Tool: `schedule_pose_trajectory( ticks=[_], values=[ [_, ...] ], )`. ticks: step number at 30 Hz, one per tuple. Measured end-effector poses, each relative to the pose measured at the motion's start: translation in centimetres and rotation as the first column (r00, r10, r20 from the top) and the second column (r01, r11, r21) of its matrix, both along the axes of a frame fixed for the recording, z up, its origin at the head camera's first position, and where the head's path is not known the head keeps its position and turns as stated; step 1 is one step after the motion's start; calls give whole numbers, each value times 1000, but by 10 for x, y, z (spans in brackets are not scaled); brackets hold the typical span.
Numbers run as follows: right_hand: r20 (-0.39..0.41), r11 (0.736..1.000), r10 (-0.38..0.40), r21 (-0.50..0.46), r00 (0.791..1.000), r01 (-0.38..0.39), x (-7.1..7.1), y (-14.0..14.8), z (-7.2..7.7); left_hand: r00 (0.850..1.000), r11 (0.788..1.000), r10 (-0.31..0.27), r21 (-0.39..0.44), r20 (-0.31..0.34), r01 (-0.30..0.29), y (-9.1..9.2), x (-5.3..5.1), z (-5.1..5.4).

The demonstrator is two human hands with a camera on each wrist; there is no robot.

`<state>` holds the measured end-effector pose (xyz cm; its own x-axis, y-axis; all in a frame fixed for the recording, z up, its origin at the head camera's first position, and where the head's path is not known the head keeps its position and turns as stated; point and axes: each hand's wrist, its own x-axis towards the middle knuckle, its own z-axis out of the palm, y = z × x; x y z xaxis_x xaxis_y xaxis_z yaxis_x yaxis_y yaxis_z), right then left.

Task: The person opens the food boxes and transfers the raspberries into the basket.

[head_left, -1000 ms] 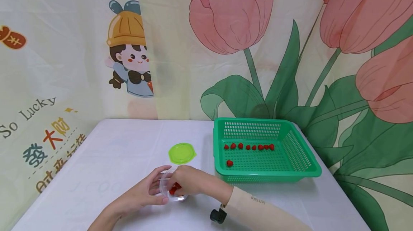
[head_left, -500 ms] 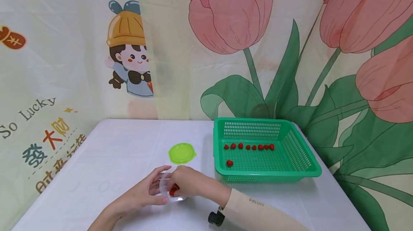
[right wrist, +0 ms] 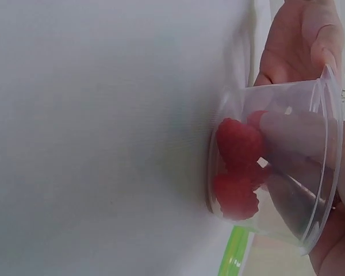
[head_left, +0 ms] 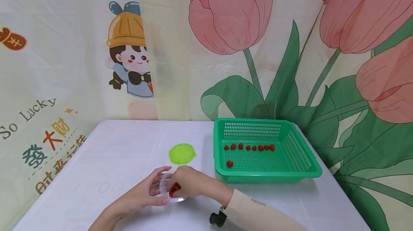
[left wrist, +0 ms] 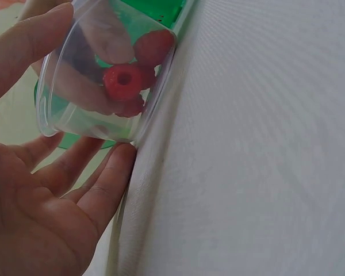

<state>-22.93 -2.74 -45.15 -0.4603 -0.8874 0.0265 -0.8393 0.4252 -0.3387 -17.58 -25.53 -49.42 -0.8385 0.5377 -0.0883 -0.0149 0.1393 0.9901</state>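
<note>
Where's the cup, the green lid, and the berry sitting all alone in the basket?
Cup (right wrist: 279, 100): right wrist view, clear side wall.
Green lid (head_left: 182, 154): head view, middle of its top.
Lone berry (head_left: 229, 163): head view, its red middle.

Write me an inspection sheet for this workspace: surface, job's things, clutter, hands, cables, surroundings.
Surface: white-covered table.
Job's things: clear cup on the table, several red berries inside; green lid lying off the cup, beyond it; green basket to the right, holding a row of eight berries and a lone berry nearer the front.
Clutter: nothing seen.
Left hand: curved round the cup's side.
Right hand: fingers inside the cup, at the berries; whether one is pinched is unclear.
Cables: nothing seen.
Surroundings: printed backdrop with pink tulips behind the table.
</note>
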Motion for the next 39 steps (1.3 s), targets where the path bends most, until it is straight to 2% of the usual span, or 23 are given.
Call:
schedule_pose_trajectory(
  ticks=[5, 11, 16, 22, 28, 34, 39],
  values=[
    [77, 1000, -12, -16, 997, 13, -1, 5, 4, 1000, 1000, -1, 4, -7, 1, 0, -1, -2],
    [78, 998, 12, -67, 997, -6, -3, 17, 15, 1000, 1000, -2, 7, -25, 2, -1, -2, -4],
    [125, 990, 21, -143, 992, -3, -8, 34, 26, 1000, 1000, 4, -2, -28, -4, 0, -1, -4],
    [121, 978, 22, -211, 992, 4, -15, 67, 47, 999, 999, 24, -46, -39, -26, 0, -1, -4],
    [150, 956, -58, -278, 987, 99, -24, 114, 64, 998, 998, 28, -53, -52, -31, 1, -1, -3],
    [136, 935, -141, -307, 981, 177, -40, 163, 60, 997, 997, 35, -68, -65, -39, 2, 0, -1],
    [121, 931, -214, -275, 969, 239, -54, 194, 50, 998, 998, 30, -52, -46, -33, 2, 1, -1]
  ],
)
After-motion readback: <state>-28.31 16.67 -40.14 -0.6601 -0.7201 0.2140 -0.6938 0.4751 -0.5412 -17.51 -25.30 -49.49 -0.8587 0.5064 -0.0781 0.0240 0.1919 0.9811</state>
